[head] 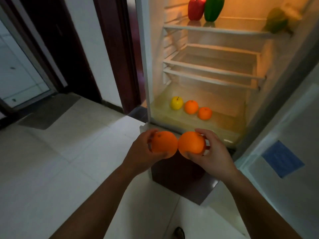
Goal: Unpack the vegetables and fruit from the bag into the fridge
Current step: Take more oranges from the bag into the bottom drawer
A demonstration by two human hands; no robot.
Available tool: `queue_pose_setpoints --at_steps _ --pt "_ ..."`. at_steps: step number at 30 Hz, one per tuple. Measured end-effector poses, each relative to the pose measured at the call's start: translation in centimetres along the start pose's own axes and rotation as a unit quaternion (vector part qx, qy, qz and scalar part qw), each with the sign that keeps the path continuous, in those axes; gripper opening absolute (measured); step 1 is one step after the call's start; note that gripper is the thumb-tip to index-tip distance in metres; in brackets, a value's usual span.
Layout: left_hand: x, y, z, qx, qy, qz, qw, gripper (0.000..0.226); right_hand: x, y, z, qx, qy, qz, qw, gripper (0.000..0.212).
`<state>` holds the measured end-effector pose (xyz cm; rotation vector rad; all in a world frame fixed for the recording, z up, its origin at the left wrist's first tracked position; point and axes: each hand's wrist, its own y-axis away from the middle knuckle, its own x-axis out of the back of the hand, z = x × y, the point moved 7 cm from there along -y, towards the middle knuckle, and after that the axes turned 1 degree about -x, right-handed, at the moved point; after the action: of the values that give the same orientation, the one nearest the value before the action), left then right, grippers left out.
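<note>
My left hand grips one orange and my right hand grips a second orange; the two fruits touch each other in front of the open fridge. Both are held just below and before the fridge's bottom compartment. In that compartment lie a yellow apple and two small oranges. On the top shelf stand a red pepper and a green pepper, with a blurred green-yellow item at its right. No bag is in view.
The fridge door hangs open on the right with a blue label. Two middle shelves hold nothing. A dark lower fridge section sits under my hands. Pale floor tiles, a grey mat and a dark doorframe lie left.
</note>
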<state>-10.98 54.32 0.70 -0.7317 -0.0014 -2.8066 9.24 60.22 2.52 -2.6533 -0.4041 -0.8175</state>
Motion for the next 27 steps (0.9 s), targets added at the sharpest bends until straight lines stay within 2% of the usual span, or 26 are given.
queue_pose_setpoints --at_steps 4,10,14,19,21,23,27 --pt "-1.3 -7.3 0.2 -0.013 0.008 -0.010 1.000 0.068 1.6 -5.6 2.1 0.002 -0.006 0.033 0.999 0.070" --pt "-3.1 -15.8 -0.5 -0.014 0.047 -0.044 0.998 0.068 4.3 -11.3 6.6 -0.071 0.009 0.103 0.992 0.067" --pt "-4.6 -21.5 -0.9 -0.030 0.053 -0.078 0.995 0.074 4.6 -14.4 9.1 -0.127 0.050 0.115 0.984 0.064" --pt "-8.1 -28.4 -1.0 -0.066 0.020 -0.145 0.987 0.083 5.1 -16.4 12.1 -0.177 0.118 0.169 0.962 0.061" --pt "-9.8 -30.5 -1.2 -0.100 -0.015 -0.187 0.977 0.080 4.7 -17.0 13.8 -0.232 0.125 0.160 0.951 0.065" --pt "-11.3 -32.0 -1.2 -0.128 -0.038 -0.221 0.966 0.076 4.2 -17.9 15.1 -0.246 0.145 0.148 0.947 0.064" --pt "-13.7 -33.7 -2.1 -0.134 -0.071 -0.282 0.947 0.077 3.4 -19.6 17.7 -0.283 0.180 0.110 0.936 0.060"
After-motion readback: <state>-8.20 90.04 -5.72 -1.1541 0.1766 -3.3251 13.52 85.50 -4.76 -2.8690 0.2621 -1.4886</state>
